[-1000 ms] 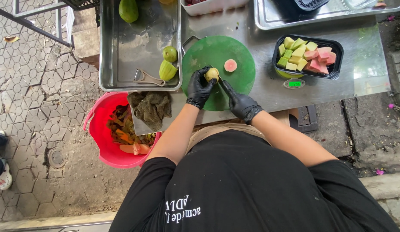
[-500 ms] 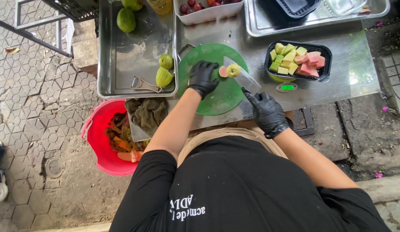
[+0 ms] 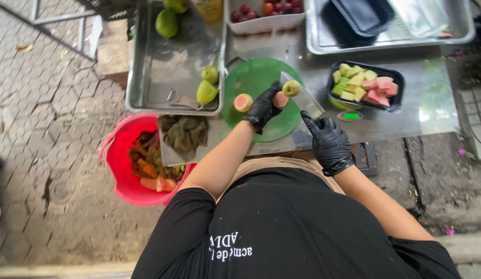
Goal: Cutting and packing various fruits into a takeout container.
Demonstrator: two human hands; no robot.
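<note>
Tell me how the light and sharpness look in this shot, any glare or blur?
Head view: soft, even daylight, no hard shadows; pale glare on the steel counter right of the black fruit tray; the left hand, right hand and knife blade look reasonably sharp; wide-angle lens bends the edges.

My left grip, in a black glove, pinches a cut guava piece with pink flesh facing up, held just above the round green cutting board. My right grip, also gloved, holds a broad knife, its blade tilted upward with a small green guava piece resting on it. Another pink-fleshed half lies on the board, to the left.
</note>
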